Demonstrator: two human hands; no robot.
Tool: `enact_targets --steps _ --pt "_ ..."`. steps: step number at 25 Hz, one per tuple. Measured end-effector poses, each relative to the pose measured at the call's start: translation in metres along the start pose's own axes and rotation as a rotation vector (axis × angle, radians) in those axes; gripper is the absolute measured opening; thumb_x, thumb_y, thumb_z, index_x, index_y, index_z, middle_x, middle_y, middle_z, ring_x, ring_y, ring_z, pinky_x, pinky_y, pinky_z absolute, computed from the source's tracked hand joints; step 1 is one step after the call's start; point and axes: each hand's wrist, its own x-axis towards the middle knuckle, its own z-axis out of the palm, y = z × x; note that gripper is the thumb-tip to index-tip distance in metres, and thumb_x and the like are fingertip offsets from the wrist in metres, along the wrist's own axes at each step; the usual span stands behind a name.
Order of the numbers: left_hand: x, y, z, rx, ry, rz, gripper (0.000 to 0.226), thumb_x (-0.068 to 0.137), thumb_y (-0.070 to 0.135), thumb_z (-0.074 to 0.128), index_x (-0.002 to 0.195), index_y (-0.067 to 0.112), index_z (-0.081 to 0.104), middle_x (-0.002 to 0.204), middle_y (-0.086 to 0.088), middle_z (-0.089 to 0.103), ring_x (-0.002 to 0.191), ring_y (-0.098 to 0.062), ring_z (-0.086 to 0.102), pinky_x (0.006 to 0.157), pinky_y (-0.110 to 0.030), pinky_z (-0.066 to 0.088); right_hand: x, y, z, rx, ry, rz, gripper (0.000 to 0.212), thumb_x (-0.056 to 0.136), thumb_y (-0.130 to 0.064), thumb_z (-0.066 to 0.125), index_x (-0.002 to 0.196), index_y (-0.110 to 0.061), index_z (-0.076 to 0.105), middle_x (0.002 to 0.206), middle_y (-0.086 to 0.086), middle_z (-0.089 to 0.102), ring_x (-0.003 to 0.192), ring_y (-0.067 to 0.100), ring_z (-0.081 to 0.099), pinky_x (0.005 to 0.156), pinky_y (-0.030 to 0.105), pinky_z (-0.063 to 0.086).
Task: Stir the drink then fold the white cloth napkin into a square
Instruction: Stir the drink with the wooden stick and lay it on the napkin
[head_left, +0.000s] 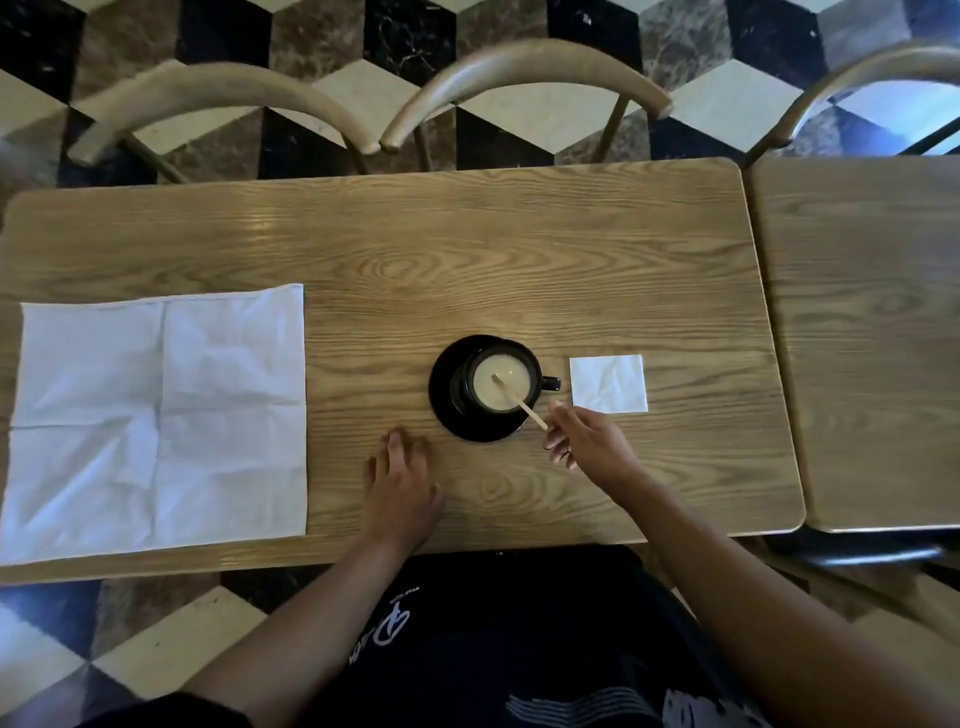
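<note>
A black cup (460, 387) of pale milky drink (491, 388) stands on a black saucer (441, 405) at the table's middle. A wooden stir stick (519, 402) leans in the drink, its upper end out over the rim toward the right. My right hand (584, 441) pinches that upper end. My left hand (400, 483) rests flat on the table just left of the saucer, fingers apart, holding nothing. A large white cloth napkin (156, 421) lies spread out flat at the table's left end, creased into quarters.
A small white paper napkin (608, 384) lies right of the cup's handle. The wooden table (519, 249) has chair backs (524, 67) along its far side. A second table (862, 338) adjoins on the right.
</note>
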Motion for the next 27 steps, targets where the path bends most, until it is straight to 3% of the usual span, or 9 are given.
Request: enact_targets --steps 4,11,16,22,27 --pt "0.002 0.001 0.005 -0.03 0.069 -0.001 0.076 0.079 0.036 0.066 0.146 0.008 0.044 0.16 -0.029 0.033 0.148 -0.048 0.033 0.117 -0.066 0.031 -0.002 -0.005 0.006 -0.206 0.008 -0.042 0.026 0.098 -0.034 0.06 0.082 -0.019 0.072 0.075 0.0 0.072 0.061 0.012 0.065 0.058 0.019 0.046" --pt "0.008 0.003 0.026 -0.038 0.087 0.037 0.082 0.087 0.039 0.052 0.158 0.006 0.028 0.169 -0.025 0.014 0.157 -0.044 0.01 0.122 -0.07 0.017 0.0 -0.002 0.01 -0.198 0.043 -0.058 0.019 0.094 -0.022 0.062 0.082 -0.011 0.072 0.067 -0.002 0.069 0.058 0.013 0.063 0.069 0.032 0.051" --pt "0.009 0.003 0.038 -0.018 0.13 0.063 0.079 0.09 0.038 0.047 0.157 0.001 0.029 0.168 -0.028 0.015 0.157 -0.046 0.011 0.121 -0.072 0.015 -0.005 0.004 0.008 -0.164 0.07 -0.101 0.019 0.094 -0.021 0.06 0.084 -0.012 0.073 0.066 -0.004 0.068 0.057 0.011 0.062 0.068 0.032 0.05" --pt "0.013 -0.002 0.044 -0.006 0.197 0.12 0.079 0.093 0.041 0.044 0.157 -0.002 0.029 0.166 -0.032 0.017 0.156 -0.048 0.011 0.123 -0.069 0.014 -0.016 0.017 0.001 -0.164 0.124 -0.163 0.028 0.099 -0.023 0.055 0.082 -0.026 0.077 0.063 -0.006 0.068 0.056 0.007 0.062 0.065 0.022 0.049" --pt "0.02 -0.013 0.042 0.017 0.248 0.156 0.081 0.094 0.047 0.041 0.159 0.0 0.025 0.168 -0.028 0.015 0.157 -0.043 0.012 0.125 -0.066 0.013 -0.019 0.035 -0.004 -0.116 0.13 -0.162 0.026 0.099 -0.023 0.058 0.083 -0.026 0.078 0.064 -0.005 0.069 0.056 0.009 0.062 0.067 0.028 0.05"
